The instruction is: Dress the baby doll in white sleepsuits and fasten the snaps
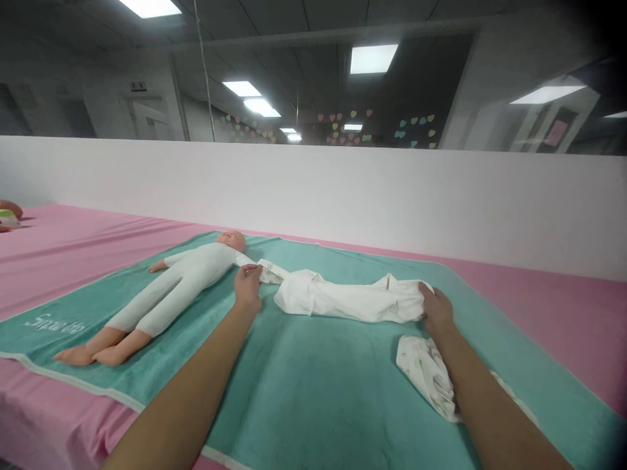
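A white baby garment (343, 299) lies stretched sideways over the teal towel (313, 385). My left hand (247, 287) pinches its patterned sleeve end, close to the doll's outstretched arm. At the other end of the garment, my right hand (437, 310) is closed on the bunched white fabric; the fingertips are partly hidden in it. To the left, a baby doll (198, 264) in a pale bodysuit lies on its back, bare feet toward the near left. A crumpled white cloth with a small print (427, 375) rests beneath my right forearm, which covers part of it.
A pink sheet (122, 232) spreads under the towel and hangs over the near left edge. Behind runs a low white wall (313, 189) with dark glass above. Part of another doll-like object (10, 212) shows at the far left edge.
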The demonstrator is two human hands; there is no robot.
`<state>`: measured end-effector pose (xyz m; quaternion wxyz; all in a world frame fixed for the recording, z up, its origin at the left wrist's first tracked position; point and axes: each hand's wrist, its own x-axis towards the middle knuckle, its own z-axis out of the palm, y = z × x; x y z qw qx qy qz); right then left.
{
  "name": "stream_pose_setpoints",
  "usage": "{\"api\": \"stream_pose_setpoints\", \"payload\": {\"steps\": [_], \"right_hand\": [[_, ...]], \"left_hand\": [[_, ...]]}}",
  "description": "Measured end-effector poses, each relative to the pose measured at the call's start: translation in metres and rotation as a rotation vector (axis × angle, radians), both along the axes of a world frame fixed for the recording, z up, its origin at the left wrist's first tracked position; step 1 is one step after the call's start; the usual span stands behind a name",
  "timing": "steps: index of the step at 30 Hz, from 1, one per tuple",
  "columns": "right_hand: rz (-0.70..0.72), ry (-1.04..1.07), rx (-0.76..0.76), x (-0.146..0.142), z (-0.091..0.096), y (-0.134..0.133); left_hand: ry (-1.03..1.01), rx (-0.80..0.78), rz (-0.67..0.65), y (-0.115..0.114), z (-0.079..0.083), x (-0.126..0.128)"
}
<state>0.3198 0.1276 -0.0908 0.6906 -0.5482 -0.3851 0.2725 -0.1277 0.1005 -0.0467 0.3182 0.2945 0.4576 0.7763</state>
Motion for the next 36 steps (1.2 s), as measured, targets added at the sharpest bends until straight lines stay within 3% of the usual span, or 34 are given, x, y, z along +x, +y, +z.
{"api": "stream_pose_setpoints", "payload": {"steps": [5, 7, 10, 15, 18, 21, 24, 26, 29, 31, 34, 36], "right_hand": [[0.165, 0.18, 0.029, -0.016, 0.014, -0.003], [0.228, 0.201, 0.044, -0.019, 0.016, -0.004], [0.25, 0.065, -0.02, -0.022, 0.015, -0.003], [0.078, -0.298, -0.171, -0.023, 0.01, 0.0], [0.028, -0.363, -0.206, -0.021, 0.008, 0.001], [-0.087, -0.445, -0.228, -0.018, 0.012, -0.002], [-0.237, -0.607, -0.17, -0.026, 0.021, -0.009], [-0.241, -0.809, -0.082, -0.041, 0.03, -0.016], [0.079, -1.056, 0.035, -0.081, 0.038, -0.03], [0.452, -1.171, 0.05, -0.111, 0.039, -0.042], [0.82, -1.296, 0.043, -0.146, 0.038, -0.061], [0.87, -1.348, 0.038, -0.158, 0.039, -0.071]], "left_hand": [[-0.092, 0.047, -0.008, -0.002, 0.012, -0.015], [-0.04, 0.06, -0.021, -0.002, 0.015, -0.019], [0.258, -0.028, 0.054, 0.0, 0.011, -0.02], [0.658, -0.189, 0.188, -0.002, -0.002, -0.011], [1.122, -0.252, 0.215, -0.007, 0.0, 0.004], [1.486, -0.273, 0.041, -0.016, 0.005, 0.024], [1.604, -0.118, -0.337, -0.025, 0.003, 0.045], [1.662, -0.002, -0.582, -0.03, -0.003, 0.054], [1.72, 0.023, -0.786, -0.032, -0.012, 0.059], [1.763, 0.008, -0.787, -0.032, -0.015, 0.059], [1.855, -0.041, -0.574, -0.031, -0.011, 0.058], [1.913, -0.097, -0.412, -0.031, -0.006, 0.059]]}}
